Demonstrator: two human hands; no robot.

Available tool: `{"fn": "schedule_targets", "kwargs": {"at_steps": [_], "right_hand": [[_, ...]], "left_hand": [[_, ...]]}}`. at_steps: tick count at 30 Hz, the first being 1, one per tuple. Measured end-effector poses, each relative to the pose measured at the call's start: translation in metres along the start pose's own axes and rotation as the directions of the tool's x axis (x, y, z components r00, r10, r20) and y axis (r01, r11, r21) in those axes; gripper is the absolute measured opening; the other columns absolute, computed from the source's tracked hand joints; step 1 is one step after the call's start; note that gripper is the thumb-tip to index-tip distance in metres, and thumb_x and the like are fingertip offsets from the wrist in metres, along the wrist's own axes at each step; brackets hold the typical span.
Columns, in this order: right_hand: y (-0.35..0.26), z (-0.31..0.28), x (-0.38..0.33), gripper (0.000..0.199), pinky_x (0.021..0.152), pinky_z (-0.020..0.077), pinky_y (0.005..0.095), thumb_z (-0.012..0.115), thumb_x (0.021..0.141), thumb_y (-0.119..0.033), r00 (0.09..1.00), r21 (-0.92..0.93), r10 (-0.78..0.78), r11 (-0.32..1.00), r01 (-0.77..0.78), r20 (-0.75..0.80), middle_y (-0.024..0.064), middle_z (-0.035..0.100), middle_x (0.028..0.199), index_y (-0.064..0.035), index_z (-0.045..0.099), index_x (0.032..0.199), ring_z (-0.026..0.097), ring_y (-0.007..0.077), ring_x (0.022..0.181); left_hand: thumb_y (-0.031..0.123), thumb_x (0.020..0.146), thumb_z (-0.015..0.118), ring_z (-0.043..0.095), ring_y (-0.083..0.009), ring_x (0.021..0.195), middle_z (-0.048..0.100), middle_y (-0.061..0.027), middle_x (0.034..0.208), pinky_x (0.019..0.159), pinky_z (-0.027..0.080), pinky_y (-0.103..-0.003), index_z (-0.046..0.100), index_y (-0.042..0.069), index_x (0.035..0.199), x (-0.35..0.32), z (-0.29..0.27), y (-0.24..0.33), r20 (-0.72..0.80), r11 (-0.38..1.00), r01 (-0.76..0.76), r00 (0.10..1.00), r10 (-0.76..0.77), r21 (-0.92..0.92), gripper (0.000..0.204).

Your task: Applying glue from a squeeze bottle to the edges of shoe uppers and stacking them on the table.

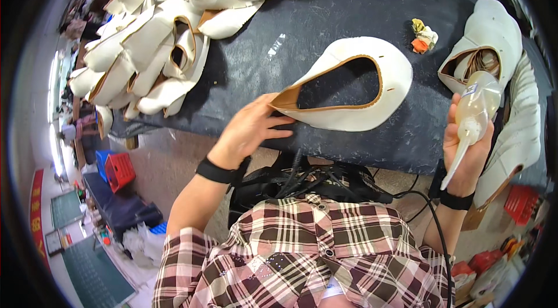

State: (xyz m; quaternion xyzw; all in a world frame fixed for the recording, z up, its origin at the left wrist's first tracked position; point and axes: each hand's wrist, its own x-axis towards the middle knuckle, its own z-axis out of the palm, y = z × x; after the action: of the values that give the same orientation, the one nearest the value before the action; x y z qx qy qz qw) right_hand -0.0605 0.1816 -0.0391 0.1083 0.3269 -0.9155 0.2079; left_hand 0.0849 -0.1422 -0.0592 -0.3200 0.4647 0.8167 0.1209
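Observation:
A white leather shoe upper (389,70) with a tan lining and a large oval opening lies on the dark table. At its narrow pointed end, my left hand (247,126) pinches the edge; the thumb side is hidden by the leather and the other fingers are spread below. My right hand (468,142) is wrapped round a clear squeeze bottle (478,107) of pale yellowish liquid, its long thin nozzle tipped down toward me. The bottle is apart from that upper and close to another group of uppers at the right.
Many white uppers (139,40) are heaped at the left, with more stacked uppers (485,35) on the right side. A small crumpled clump (424,36) in yellow, white and orange sits on the dark table (261,70). A black cable (433,215) hangs by my right arm.

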Motion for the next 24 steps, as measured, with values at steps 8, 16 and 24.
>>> {"fn": "schedule_targets", "kwargs": {"at_steps": [8, 16, 24], "right_hand": [[0.055, 0.004, 0.013, 0.036, 0.083, 0.0413, 0.0448, 0.044, 0.082, -0.028, 0.947, -0.010, 0.306, 0.952, -0.306, 0.094, 0.0189, 0.052, 0.097, -0.0008, 0.043, 0.105, 0.055, 0.0243, 0.080], [0.063, 0.014, 0.014, 0.039, 0.081, 0.0423, 0.0446, 0.043, 0.082, -0.030, 0.939, -0.022, 0.338, 0.941, -0.337, 0.061, 0.0177, 0.052, 0.100, -0.0018, 0.042, 0.108, 0.055, 0.0239, 0.082], [0.053, 0.030, 0.006, 0.042, 0.076, 0.0472, 0.0348, 0.044, 0.084, -0.027, 0.995, -0.090, 0.079, 0.993, -0.073, 0.062, 0.0207, 0.048, 0.109, -0.0026, 0.035, 0.117, 0.054, 0.0280, 0.091]], "left_hand": [[0.030, 0.085, 0.046, 0.048, -0.0152, 0.090, 0.053, -0.0095, 0.098, 0.073, 0.041, -0.028, 0.046, 0.004, 0.107, 0.022, 0.054, -0.030, 0.090, 0.970, 0.015, 0.996, 0.007, -0.243, 0.034], [0.017, 0.069, 0.065, 0.053, -0.0100, 0.085, 0.054, -0.0031, 0.094, 0.078, 0.041, -0.024, 0.046, 0.001, 0.106, 0.012, 0.087, 0.005, 0.258, 0.966, -0.107, 0.951, 0.168, -0.236, 0.045], [0.011, 0.074, 0.063, 0.055, -0.0090, 0.082, 0.057, -0.0040, 0.091, 0.074, 0.044, -0.023, 0.049, 0.003, 0.099, 0.002, 0.081, 0.037, 0.150, 0.853, -0.506, 0.840, 0.521, -0.132, 0.031]]}}
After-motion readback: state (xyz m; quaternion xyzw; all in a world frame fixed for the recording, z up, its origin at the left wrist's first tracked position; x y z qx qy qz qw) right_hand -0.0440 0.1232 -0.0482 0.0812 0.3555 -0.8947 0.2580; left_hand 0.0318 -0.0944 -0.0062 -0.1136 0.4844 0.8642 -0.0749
